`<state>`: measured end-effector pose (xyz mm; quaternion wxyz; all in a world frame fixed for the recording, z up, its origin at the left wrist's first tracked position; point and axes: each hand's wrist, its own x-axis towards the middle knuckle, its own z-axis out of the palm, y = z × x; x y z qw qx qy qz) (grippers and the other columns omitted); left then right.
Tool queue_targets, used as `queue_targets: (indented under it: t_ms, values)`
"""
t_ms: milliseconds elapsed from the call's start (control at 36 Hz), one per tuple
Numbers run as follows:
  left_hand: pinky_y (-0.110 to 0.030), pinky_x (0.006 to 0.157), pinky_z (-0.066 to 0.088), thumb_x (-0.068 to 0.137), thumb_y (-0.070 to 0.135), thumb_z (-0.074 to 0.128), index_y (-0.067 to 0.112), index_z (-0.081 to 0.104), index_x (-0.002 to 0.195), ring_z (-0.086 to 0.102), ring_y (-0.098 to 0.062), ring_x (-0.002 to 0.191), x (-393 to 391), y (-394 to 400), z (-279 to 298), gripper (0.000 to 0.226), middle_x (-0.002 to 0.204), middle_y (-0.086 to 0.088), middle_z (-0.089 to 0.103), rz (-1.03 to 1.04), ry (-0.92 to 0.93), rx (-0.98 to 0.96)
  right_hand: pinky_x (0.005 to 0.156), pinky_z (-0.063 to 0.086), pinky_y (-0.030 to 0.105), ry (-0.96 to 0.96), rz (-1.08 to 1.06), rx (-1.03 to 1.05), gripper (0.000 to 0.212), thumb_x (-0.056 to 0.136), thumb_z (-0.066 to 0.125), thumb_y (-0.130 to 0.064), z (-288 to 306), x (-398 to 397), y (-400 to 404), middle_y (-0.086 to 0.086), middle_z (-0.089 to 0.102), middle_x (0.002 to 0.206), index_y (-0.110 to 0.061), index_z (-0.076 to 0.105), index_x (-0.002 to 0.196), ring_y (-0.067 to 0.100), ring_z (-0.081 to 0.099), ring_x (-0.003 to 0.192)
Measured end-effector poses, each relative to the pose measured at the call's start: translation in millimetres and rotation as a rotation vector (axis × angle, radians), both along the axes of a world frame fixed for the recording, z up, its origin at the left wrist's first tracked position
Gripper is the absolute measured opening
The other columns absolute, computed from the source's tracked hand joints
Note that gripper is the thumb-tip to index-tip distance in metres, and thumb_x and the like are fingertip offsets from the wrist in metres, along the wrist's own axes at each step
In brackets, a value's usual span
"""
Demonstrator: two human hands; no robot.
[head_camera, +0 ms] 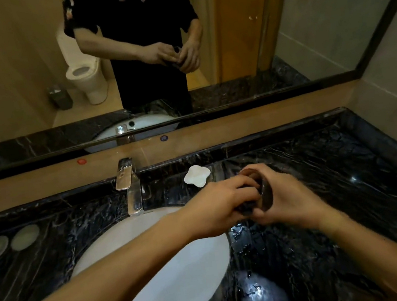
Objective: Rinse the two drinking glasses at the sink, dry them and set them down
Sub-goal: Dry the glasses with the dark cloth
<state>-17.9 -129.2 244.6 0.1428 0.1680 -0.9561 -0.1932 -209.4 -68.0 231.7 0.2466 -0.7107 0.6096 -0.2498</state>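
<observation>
A clear drinking glass lies tilted between both hands, above the black marble counter just right of the white sink basin. My right hand grips the glass from the right side. My left hand curls its fingers at the glass's mouth, around something dark that I cannot identify. A faint clear shape stands beside the soap dish; it may be the second glass.
A chrome tap stands behind the basin with no water running. A white soap dish sits at the counter's back. Two pale round coasters lie far left. Water drops wet the counter right of the basin. A mirror hangs above.
</observation>
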Motion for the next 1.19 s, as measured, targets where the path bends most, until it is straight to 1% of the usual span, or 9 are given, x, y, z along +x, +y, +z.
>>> queue_targets:
  t_ms: [83, 222, 361, 472, 639, 778, 917, 1056, 1194]
  values:
    - [-0.038, 0.085, 0.05, 0.09, 0.032, 0.069, 0.018, 0.065, 0.102, 0.058, -0.022, 0.104, -12.0, 9.0, -8.0, 0.019, 0.123, -0.001, 0.057, 0.228, 0.067, 0.17, 0.082, 0.051, 0.043, 0.336, -0.108, -0.327, 0.071, 0.073, 0.073, -0.046, -22.6, 6.0, -1.7, 0.0, 0.065, 0.121, -0.026, 0.042, 0.133, 0.024, 0.063, 0.107]
    - [-0.043, 0.081, 0.052, 0.083, 0.023, 0.077, 0.022, 0.061, 0.088, 0.06, -0.02, 0.089, -31.4, 19.5, -17.3, 0.016, 0.094, 0.004, 0.063, 0.451, 0.222, 0.548, 0.077, 0.047, 0.043, 0.41, -0.311, -0.544, 0.051, 0.086, 0.048, -0.037, -39.0, 14.9, 0.6, 0.011, 0.067, 0.113, -0.014, 0.047, 0.131, 0.031, 0.065, 0.102]
    - [-0.046, 0.077, 0.052, 0.087, 0.021, 0.073, 0.02, 0.062, 0.087, 0.061, -0.022, 0.081, -21.7, 16.4, -14.4, 0.011, 0.084, 0.002, 0.063, 0.402, 0.228, 0.636, 0.081, 0.048, 0.042, 0.303, -0.221, -0.242, 0.075, 0.071, 0.07, -0.046, -30.7, 8.8, 0.7, 0.0, 0.063, 0.121, -0.03, 0.042, 0.138, 0.025, 0.061, 0.107]
    - [-0.042, 0.084, 0.05, 0.088, 0.018, 0.071, 0.018, 0.064, 0.098, 0.058, -0.019, 0.096, -8.3, 7.9, -6.2, 0.012, 0.106, -0.001, 0.062, 0.192, 0.112, 0.352, 0.092, 0.055, 0.045, -0.304, 0.015, 0.227, 0.096, 0.056, 0.092, -0.026, -9.7, -11.6, -8.8, -0.011, 0.065, 0.121, -0.048, 0.042, 0.135, 0.012, 0.065, 0.108]
    - [-0.045, 0.086, 0.052, 0.081, -0.002, 0.063, 0.014, 0.061, 0.115, 0.056, -0.028, 0.113, -2.6, -0.8, 1.0, 0.037, 0.132, -0.005, 0.053, -0.119, -0.038, 0.087, 0.099, 0.051, 0.035, -0.476, 0.282, 0.541, 0.089, 0.055, 0.087, -0.004, 2.4, -27.8, -18.5, 0.005, 0.066, 0.125, -0.023, 0.051, 0.134, 0.023, 0.064, 0.115]
    - [-0.043, 0.08, 0.053, 0.084, 0.003, 0.065, 0.014, 0.062, 0.11, 0.059, -0.03, 0.105, 2.6, -5.2, -1.1, 0.028, 0.135, -0.003, 0.05, -0.067, -0.115, 0.027, 0.07, 0.06, 0.038, -0.358, 0.159, 0.343, 0.07, 0.058, 0.088, -0.013, -5.0, -13.4, -18.0, 0.0, 0.071, 0.105, -0.033, 0.058, 0.118, 0.017, 0.071, 0.089]
    - [-0.027, 0.076, 0.04, 0.095, 0.026, 0.063, 0.013, 0.063, 0.104, 0.055, -0.022, 0.097, 3.4, -2.2, -3.7, 0.016, 0.122, -0.005, 0.056, 0.065, -0.071, 0.154, 0.076, 0.056, 0.037, 0.025, 0.031, 0.085, 0.068, 0.063, 0.079, -0.047, -8.7, 4.9, -10.5, -0.013, 0.067, 0.103, -0.041, 0.046, 0.122, 0.009, 0.065, 0.09]
    - [-0.038, 0.082, 0.053, 0.088, 0.026, 0.073, 0.013, 0.063, 0.092, 0.06, -0.026, 0.09, -5.9, 2.4, -7.5, 0.016, 0.093, -0.001, 0.061, 0.364, 0.056, 0.591, 0.069, 0.05, 0.041, 0.366, -0.119, -0.377, 0.066, 0.065, 0.068, -0.046, -30.2, 22.5, -9.0, 0.006, 0.068, 0.099, -0.017, 0.048, 0.121, 0.032, 0.065, 0.086]
    - [-0.036, 0.078, 0.062, 0.079, 0.007, 0.081, 0.006, 0.068, 0.086, 0.072, -0.025, 0.082, -2.9, -2.0, 8.3, 0.015, 0.086, -0.01, 0.069, 0.49, 0.26, 1.165, 0.076, 0.037, 0.036, 0.51, -0.245, -0.575, 0.069, 0.068, 0.081, -0.047, -41.9, 26.0, -9.6, 0.006, 0.068, 0.105, -0.008, 0.061, 0.122, 0.027, 0.064, 0.091]
